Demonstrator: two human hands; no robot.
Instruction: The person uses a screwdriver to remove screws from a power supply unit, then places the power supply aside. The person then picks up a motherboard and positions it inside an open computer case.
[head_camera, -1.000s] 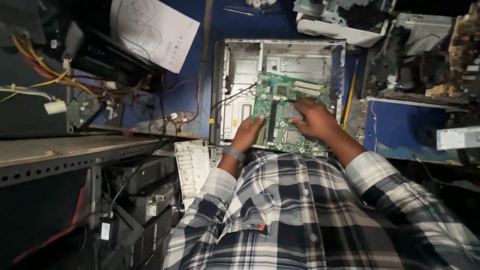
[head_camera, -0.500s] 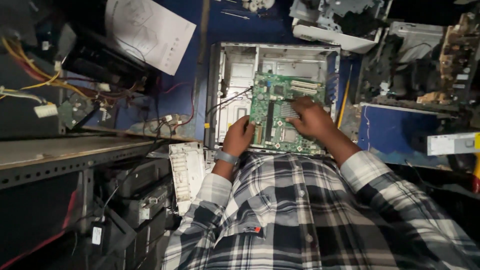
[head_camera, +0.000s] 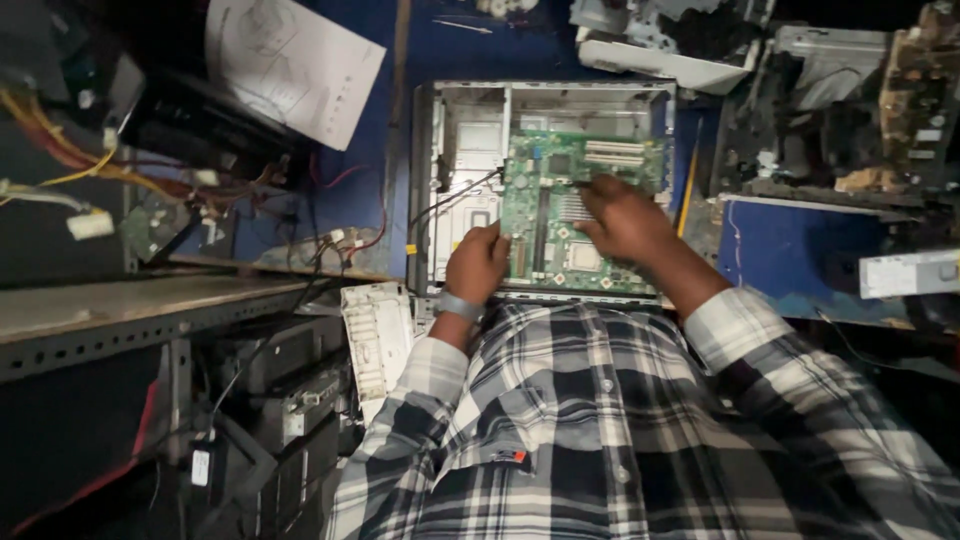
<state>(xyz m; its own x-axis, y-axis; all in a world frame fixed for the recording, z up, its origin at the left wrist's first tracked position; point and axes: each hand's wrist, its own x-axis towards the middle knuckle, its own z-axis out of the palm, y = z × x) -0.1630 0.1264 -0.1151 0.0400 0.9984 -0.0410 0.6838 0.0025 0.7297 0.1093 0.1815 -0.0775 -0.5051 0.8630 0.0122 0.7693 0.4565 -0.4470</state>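
Since a second ago our right hand (head_camera: 622, 222) has slid left across the green motherboard (head_camera: 578, 210), fingers spread loosely on its heatsink. We see the open grey computer case (head_camera: 470, 140) lying on the blue bench (head_camera: 800, 240), the board inside it. Our left hand (head_camera: 478, 262) grips the board's left edge.
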